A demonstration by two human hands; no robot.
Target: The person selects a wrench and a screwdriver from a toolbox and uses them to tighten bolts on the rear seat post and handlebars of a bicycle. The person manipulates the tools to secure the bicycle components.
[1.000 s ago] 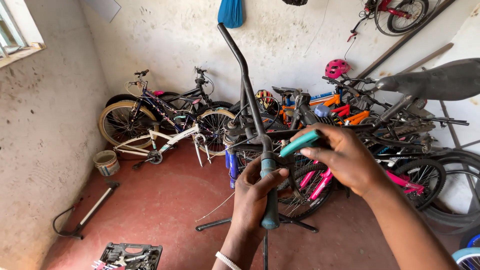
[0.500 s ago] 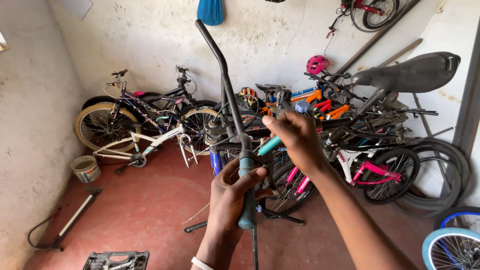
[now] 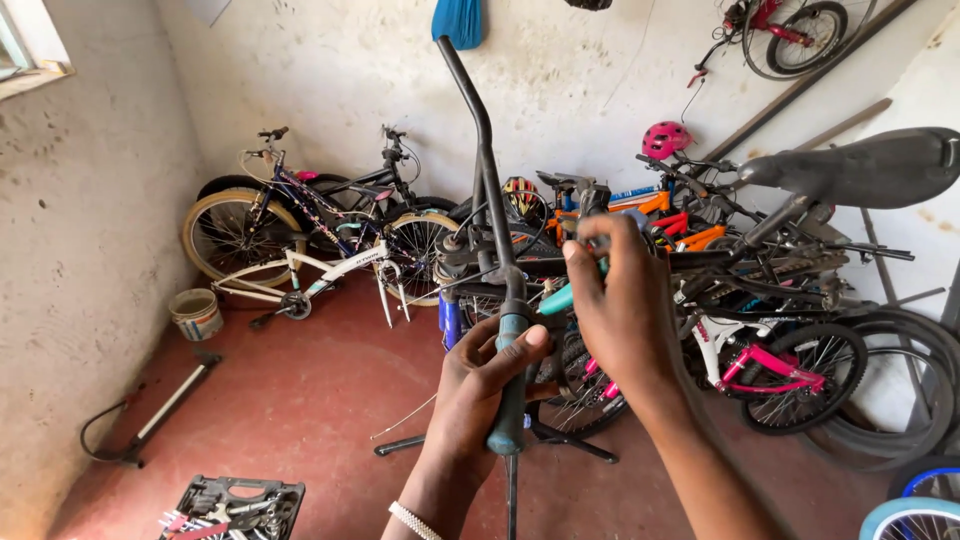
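Now: 2 hands working on a raised handlebar

Up close, the left hand (image 3: 480, 385) is wrapping its grip tightly around the teal handle sleeve (image 3: 510, 400) at the lower end of the dark handlebar (image 3: 478, 130), which is rising steeply toward the wall. The right hand (image 3: 625, 310) is pinching a teal-handled tool (image 3: 560, 297) just beside the bar, its grip closed on it. Behind, bicycles (image 3: 320, 225) are leaning against the wall; a toolbox (image 3: 235, 505) and floor pump (image 3: 150, 415) are lying on the red floor.
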